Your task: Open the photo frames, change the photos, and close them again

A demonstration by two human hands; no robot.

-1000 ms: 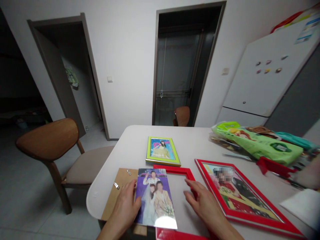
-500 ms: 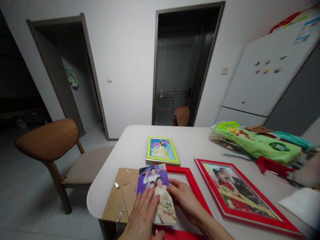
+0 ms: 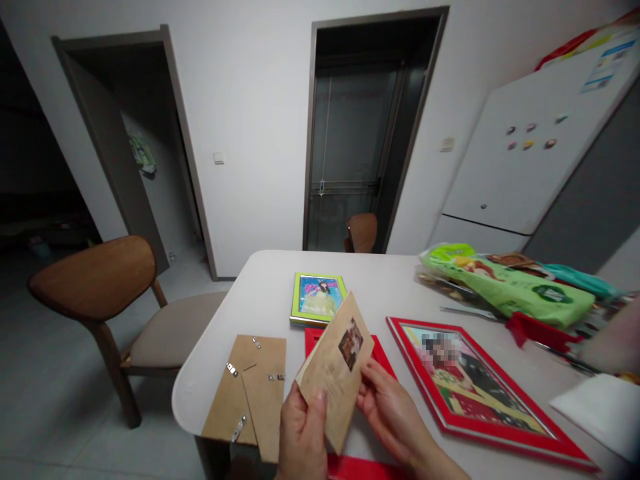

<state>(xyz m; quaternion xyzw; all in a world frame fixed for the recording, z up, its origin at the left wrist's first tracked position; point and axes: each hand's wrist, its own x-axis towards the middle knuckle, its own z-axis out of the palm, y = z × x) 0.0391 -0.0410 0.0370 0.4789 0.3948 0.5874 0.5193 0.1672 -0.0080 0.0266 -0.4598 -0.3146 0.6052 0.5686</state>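
Note:
A tan photo card [image 3: 330, 383] with a small dark picture on it is held up and tilted, its edges looking layered. My left hand [image 3: 303, 427] grips its lower left, thumb on the tan face. At the right edge, my right hand [image 3: 393, 413] pinches it between thumb and fingers. Behind and below the card lies a red photo frame [image 3: 383, 357], largely covered by it and my hands. To the left rests a brown frame backing board [image 3: 227, 393] with metal clips and a stand leg.
A green-framed picture [image 3: 317, 300] lies farther back on the white table [image 3: 270, 280]. On the right is a red-framed photo [image 3: 480, 387], with a green package [image 3: 530, 283], a red object [image 3: 540, 333] and white paper [image 3: 600, 410] beyond. A chair [image 3: 170, 330] stands left.
The photo card has been lifted and turned from its purple picture side to a tan side. My left hand has gone from lying flat on it to gripping its edge.

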